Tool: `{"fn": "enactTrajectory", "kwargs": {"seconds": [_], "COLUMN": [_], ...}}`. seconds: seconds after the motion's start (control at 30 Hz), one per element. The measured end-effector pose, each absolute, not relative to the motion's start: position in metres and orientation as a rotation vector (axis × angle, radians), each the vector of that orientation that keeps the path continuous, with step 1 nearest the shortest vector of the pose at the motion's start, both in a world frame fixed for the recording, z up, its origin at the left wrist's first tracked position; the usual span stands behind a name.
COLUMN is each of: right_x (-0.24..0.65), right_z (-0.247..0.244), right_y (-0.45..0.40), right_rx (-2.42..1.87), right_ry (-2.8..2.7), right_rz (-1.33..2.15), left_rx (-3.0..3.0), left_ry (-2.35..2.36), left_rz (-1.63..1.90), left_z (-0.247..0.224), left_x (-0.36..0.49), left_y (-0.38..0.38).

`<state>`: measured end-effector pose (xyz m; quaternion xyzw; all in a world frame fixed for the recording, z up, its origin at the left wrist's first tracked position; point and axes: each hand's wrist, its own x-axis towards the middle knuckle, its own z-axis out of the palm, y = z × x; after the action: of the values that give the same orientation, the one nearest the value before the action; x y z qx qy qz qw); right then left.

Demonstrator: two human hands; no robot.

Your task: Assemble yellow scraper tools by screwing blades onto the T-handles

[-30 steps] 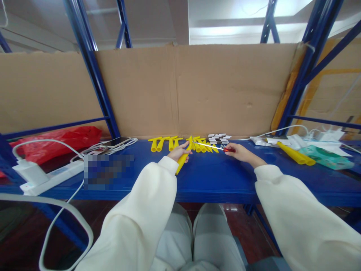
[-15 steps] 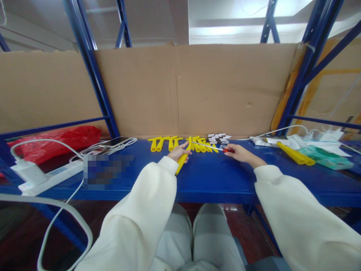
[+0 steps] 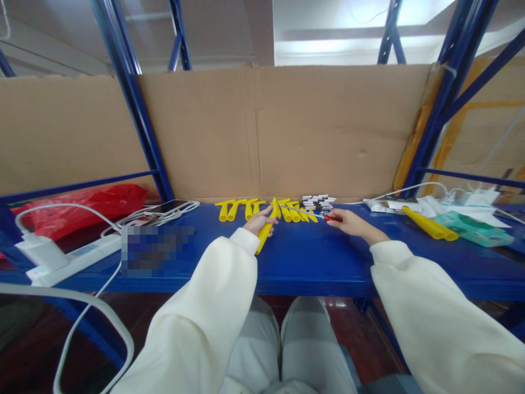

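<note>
My left hand (image 3: 260, 221) is closed around a yellow tapered plastic tube (image 3: 264, 236), its wide end slanting down toward me. My right hand (image 3: 343, 223) grips the red handle of a screwdriver (image 3: 329, 218). The thin metal shaft reaches left to the narrow top of the held tube; whether its tip touches cannot be made out. Behind and right of my left hand lies a row of yellow tubes (image 3: 295, 215), partly behind the shaft. More yellow tubes (image 3: 232, 210) lie to the left. A stack of small white-and-black pieces (image 3: 318, 202) sits behind the screwdriver.
A cardboard panel (image 3: 205, 131) closes off the back of the blue shelf (image 3: 311, 262). On the left are a red plastic bag (image 3: 90, 208), a power strip (image 3: 77, 260) and white cables. At right, yellow tubes (image 3: 430, 225) lie beside a green plastic packet (image 3: 473, 229).
The screwdriver's shaft has shifted slightly in angle at the top of the held tube. Both hands stay nearly in place, keeping their grips.
</note>
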<state>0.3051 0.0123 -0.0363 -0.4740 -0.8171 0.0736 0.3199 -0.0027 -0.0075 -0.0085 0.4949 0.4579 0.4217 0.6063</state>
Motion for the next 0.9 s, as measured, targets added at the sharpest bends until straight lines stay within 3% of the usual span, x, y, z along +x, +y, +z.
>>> {"fn": "enactTrajectory", "kwargs": {"seconds": [0.9], "right_x": [0.306], "right_z": [-0.037], "right_y": [0.013], "right_rx": [-1.233], "right_ry": [-2.170], "right_rz": [0.178], "left_rx": [1.148], "left_ry": [0.975], "left_rz": [0.937], "left_z": [-0.015], "left_x": [-0.008], "left_y": [0.002]}}
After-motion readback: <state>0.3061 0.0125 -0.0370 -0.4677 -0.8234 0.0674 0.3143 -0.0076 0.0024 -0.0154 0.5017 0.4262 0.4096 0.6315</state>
